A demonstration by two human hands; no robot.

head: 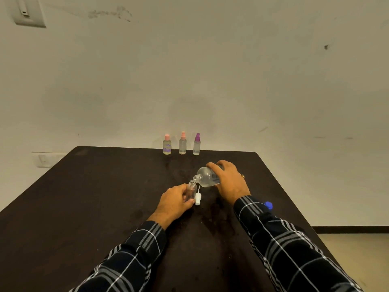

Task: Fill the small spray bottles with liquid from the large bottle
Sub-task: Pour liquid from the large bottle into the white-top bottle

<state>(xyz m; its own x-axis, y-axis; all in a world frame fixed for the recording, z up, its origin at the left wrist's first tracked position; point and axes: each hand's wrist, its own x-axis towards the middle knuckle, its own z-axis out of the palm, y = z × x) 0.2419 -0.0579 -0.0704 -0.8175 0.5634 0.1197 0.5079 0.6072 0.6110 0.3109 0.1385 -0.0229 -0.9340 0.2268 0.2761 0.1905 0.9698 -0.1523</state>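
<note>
Only the large bottle [207, 177] shows illegible dark print.

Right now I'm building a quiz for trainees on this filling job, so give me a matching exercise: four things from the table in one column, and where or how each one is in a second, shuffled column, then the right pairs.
Things:
1. large bottle
2. open small bottle
3. white spray head
4. purple-capped bottle

States:
A. lying on the table beside the open bottle
B. upright at the far edge, right end of a row of three
C. tilted in the right hand, neck down toward another bottle's mouth
D. gripped by the left hand, cap off

Pairs: 1-C, 2-D, 3-A, 4-B
</note>
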